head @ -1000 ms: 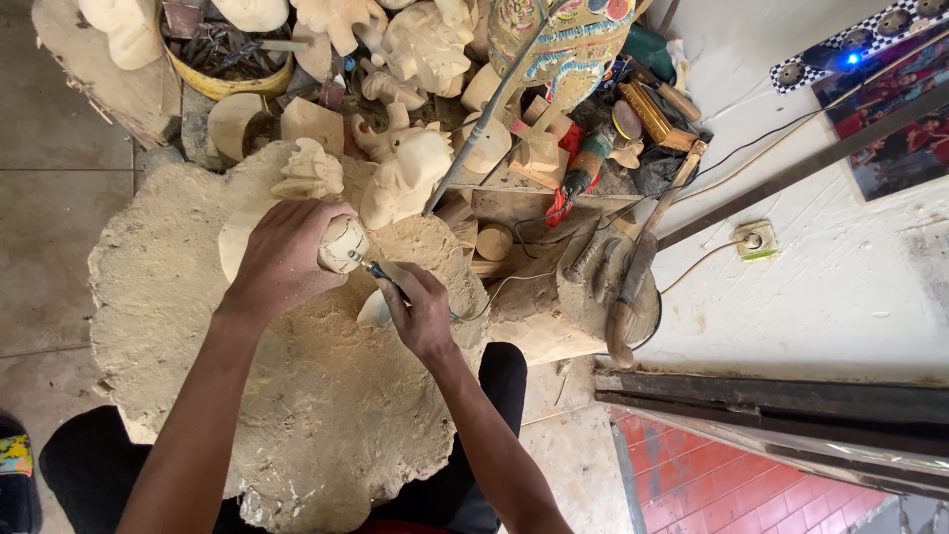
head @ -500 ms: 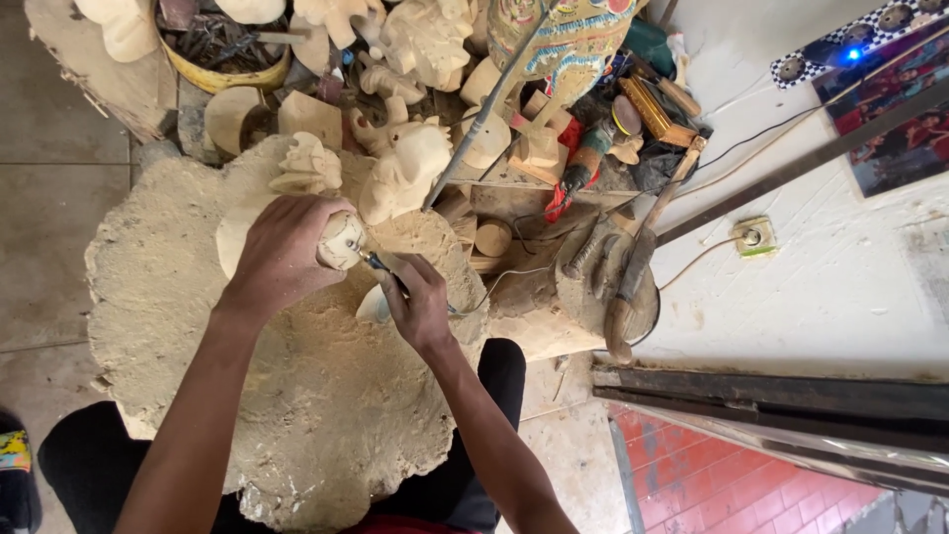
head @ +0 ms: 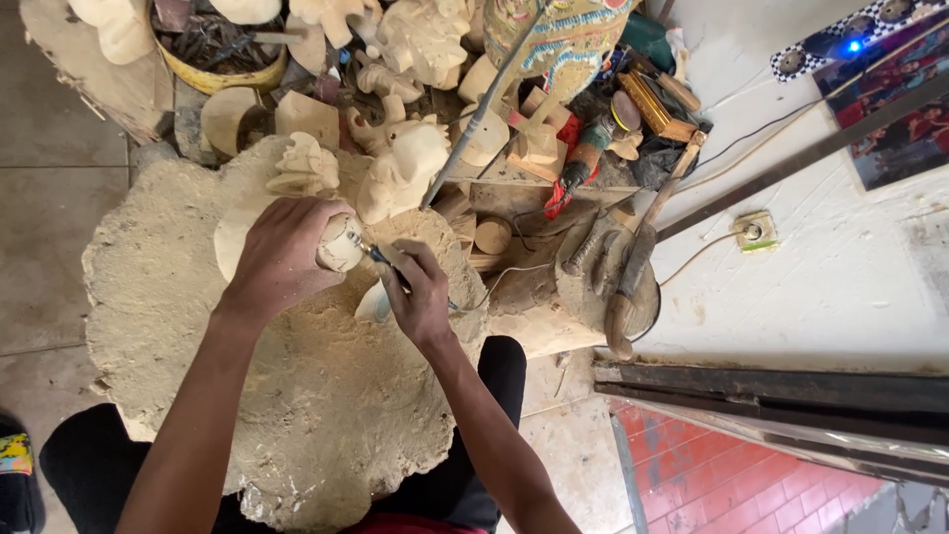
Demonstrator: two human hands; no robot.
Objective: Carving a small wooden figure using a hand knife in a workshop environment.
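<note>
Open room on near slab (head: 297,425) and left floor (head: 49,227); far side blocked by carvings (head: 405,168), bucket (head: 213,74), rod (head: 474,124); stump (head: 603,277) crowding right.

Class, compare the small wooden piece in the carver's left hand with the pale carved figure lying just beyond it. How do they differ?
The small wooden piece is gripped in the left hand; the carved figure lies untouched. The piece is smaller and rounded, the figure bigger and more detailed. A thin tool meets the piece, not the figure. Both are pale, unpainted wood.
</note>
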